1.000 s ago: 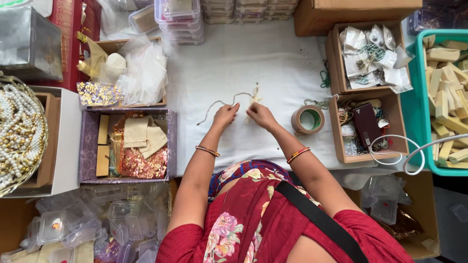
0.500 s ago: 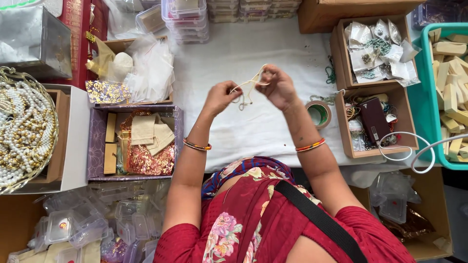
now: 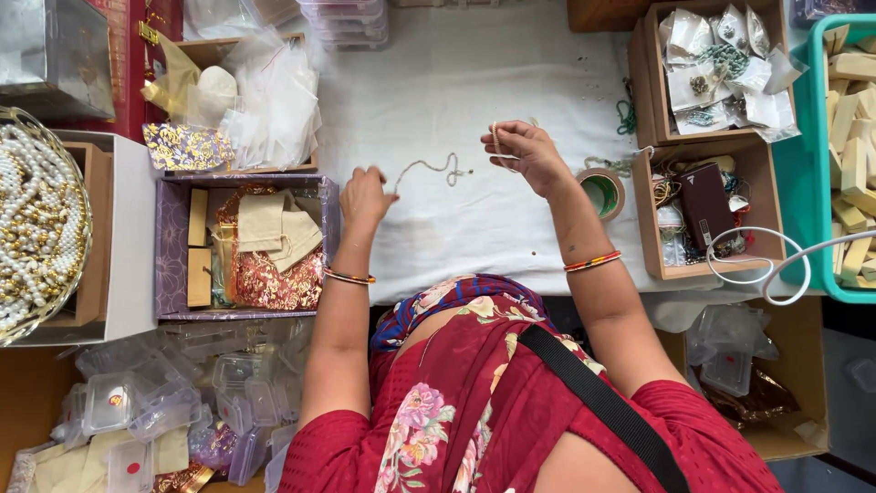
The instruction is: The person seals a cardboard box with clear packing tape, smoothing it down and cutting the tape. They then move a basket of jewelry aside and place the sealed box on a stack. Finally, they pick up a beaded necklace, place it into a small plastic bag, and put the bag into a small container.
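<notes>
A thin cord is seen at the centre of the frame, lying curled on the white cloth. One end is pinched in the left hand, fingers closed on it. The right hand, centre-right, is closed around a small loop of cord. A tape roll sits just right of it.
</notes>
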